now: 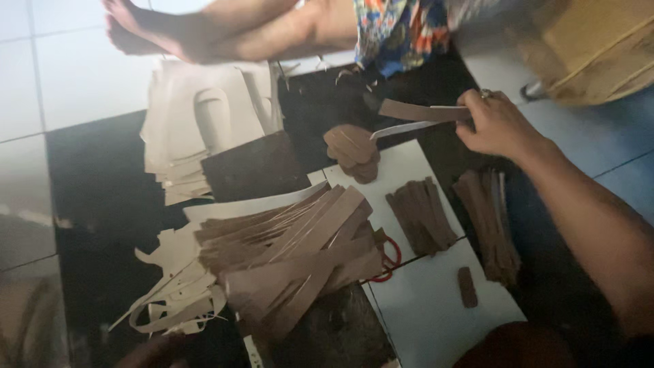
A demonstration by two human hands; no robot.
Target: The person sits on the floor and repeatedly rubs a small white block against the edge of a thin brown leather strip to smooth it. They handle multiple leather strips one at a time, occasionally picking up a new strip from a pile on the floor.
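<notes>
The right hand [496,126] wears a ring on one finger; the forearm is bare, unsleeved.

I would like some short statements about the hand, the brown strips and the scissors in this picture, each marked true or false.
1. The right hand holds a long brown strip. True.
2. The large heap of long brown strips lies right of the small bundle of short dark brown strips. False: it lies left of it.
3. The red scissor handles show at the heap's right edge. True.
4. The single short brown piece rests on black cloth. False: it rests on a white sheet.
5. The left hand grips the scissors. False: no left hand can be made out.
</notes>
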